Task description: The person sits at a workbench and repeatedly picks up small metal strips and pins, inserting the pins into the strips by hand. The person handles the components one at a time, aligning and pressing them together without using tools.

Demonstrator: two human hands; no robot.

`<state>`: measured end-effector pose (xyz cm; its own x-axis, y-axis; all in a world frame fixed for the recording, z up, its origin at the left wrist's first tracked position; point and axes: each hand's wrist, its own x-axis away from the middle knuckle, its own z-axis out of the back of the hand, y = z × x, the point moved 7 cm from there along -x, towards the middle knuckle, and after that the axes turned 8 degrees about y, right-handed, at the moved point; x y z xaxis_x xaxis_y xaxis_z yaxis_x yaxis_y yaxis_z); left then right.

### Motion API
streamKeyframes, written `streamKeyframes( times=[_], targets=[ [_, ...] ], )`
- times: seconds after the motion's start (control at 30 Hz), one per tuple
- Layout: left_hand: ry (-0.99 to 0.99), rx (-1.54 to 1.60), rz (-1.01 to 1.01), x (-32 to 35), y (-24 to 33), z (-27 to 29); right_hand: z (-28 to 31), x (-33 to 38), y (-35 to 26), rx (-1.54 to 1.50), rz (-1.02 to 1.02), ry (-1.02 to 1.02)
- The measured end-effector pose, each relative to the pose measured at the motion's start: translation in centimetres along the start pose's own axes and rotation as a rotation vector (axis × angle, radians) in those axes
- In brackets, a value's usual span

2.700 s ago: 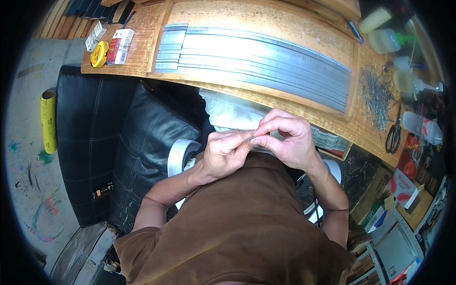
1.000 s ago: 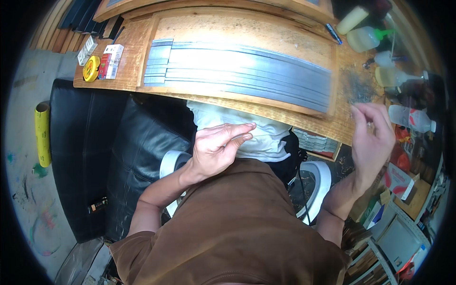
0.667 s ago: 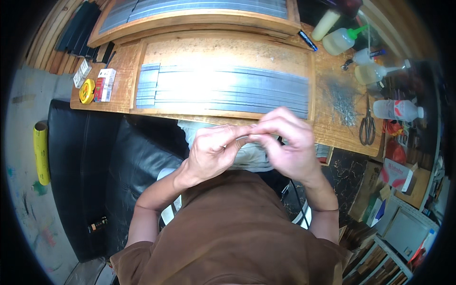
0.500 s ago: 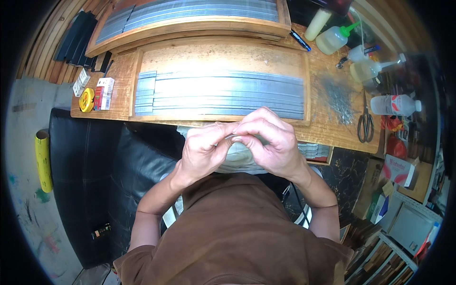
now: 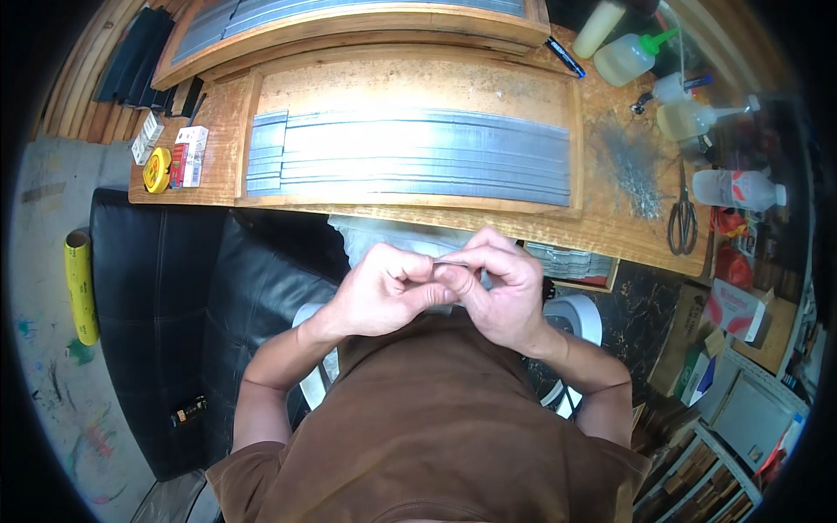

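My left hand [image 5: 392,289] and my right hand [image 5: 497,292] meet in front of my body, just off the near edge of the wooden table [image 5: 602,240]. Both are closed, thumbs pressed against fingers. Between the fingertips shows a sliver of a small thin greyish piece [image 5: 450,263]; most of it is hidden, so I cannot tell its kind. Beyond my hands, a shallow wooden tray [image 5: 418,207] holds several long grey metallic strips [image 5: 506,157] lying side by side, with shorter strips at its left end.
Another strip-filled tray [image 5: 366,37] stands behind. Scissors [image 5: 683,218], thin metal bits [image 5: 636,174], a water bottle [image 5: 739,189] and squeeze bottles [image 5: 626,59] lie right; a yellow tape measure [image 5: 157,170] and small boxes [image 5: 189,157] left. A black leather seat [image 5: 157,322] stands lower left.
My hands have drawn slightly nearer my body, and the left fingers are folded in more. The table appears shifted slightly up and to the right in view.
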<state>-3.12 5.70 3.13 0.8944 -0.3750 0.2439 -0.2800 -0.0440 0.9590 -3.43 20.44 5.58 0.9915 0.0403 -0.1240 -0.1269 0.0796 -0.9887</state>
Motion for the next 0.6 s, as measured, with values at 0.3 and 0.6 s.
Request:
streamKeyframes(
  times=[0.3,0.6],
  targets=[
    [-0.133,0.305,0.491,-2.9,-8.2,0.7,-1.7,2.9,10.9,-0.609,-0.796,0.038],
    [0.023,-0.244,-0.021,-0.4,-3.8,1.5,-1.1,2.5,6.4,-0.124,-0.158,0.016]
  ],
)
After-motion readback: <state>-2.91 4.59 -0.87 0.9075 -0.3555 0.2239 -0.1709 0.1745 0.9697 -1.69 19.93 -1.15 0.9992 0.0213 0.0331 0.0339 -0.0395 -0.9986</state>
